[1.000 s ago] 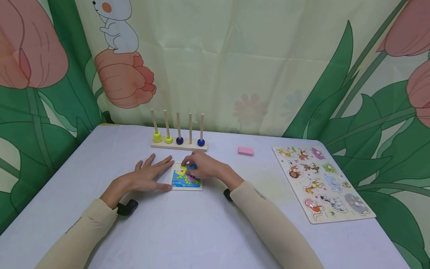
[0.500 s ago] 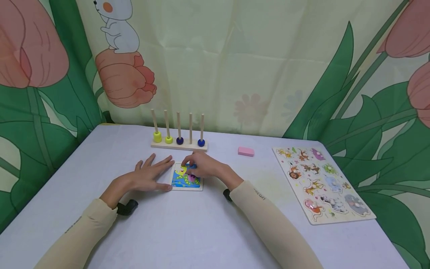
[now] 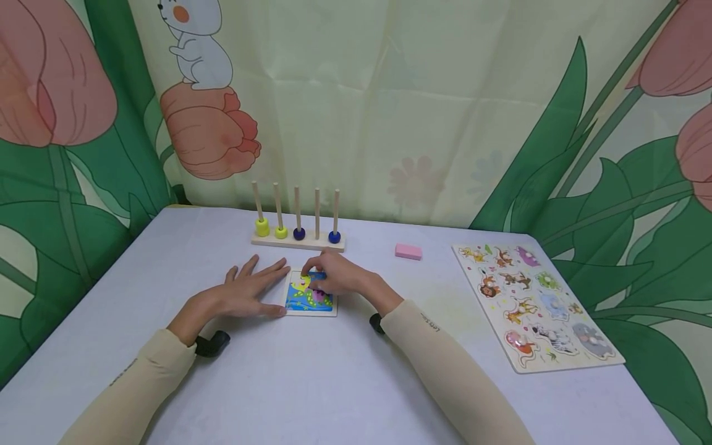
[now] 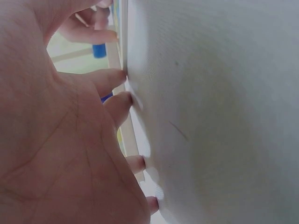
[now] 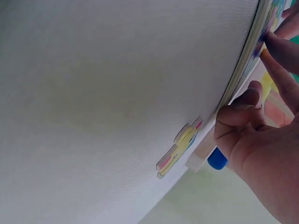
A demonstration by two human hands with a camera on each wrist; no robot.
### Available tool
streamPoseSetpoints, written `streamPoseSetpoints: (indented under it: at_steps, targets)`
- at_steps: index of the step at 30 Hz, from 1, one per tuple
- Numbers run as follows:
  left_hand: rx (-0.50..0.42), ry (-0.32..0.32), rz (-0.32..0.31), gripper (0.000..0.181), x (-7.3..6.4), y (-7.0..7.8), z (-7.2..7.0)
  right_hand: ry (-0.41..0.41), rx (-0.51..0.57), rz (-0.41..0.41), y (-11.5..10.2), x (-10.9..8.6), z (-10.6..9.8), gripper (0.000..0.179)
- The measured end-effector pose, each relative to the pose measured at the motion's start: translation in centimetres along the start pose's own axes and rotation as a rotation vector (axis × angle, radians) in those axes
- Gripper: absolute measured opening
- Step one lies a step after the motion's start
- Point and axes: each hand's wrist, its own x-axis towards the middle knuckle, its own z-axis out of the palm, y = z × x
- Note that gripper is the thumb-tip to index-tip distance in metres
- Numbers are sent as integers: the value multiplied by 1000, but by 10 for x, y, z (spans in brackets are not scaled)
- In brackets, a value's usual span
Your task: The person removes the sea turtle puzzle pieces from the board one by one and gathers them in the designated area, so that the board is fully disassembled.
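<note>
A small square jigsaw puzzle (image 3: 309, 301) with a pale frame and a blue, yellow and purple picture lies flat on the table. Spread out to its left is my left hand (image 3: 245, 293), its thumb tip against the frame's left edge. Over the upper right of the picture, my right hand (image 3: 339, 274) is bent down. Its thumb and index finger pinch at a piece in the picture, largely covered by the hand. The right wrist view shows a loose yellow and pink jigsaw piece (image 5: 180, 148) on the table beside that hand; the head view does not show it.
Behind the puzzle stands a wooden peg rack (image 3: 297, 240) with upright rods and yellow and dark blue beads. A pink block (image 3: 408, 251) lies right of it. The large animal peg puzzle board (image 3: 495, 315) lies near the table's right edge. A printed curtain (image 3: 356, 123) hangs behind.
</note>
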Motion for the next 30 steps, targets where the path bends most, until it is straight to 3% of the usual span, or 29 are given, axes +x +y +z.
streamPoseSetpoints:
  at_steps: [30]
  targets:
    - [27,0,-24,99,2,1,1,8,36,27,-5,-4,-1,31]
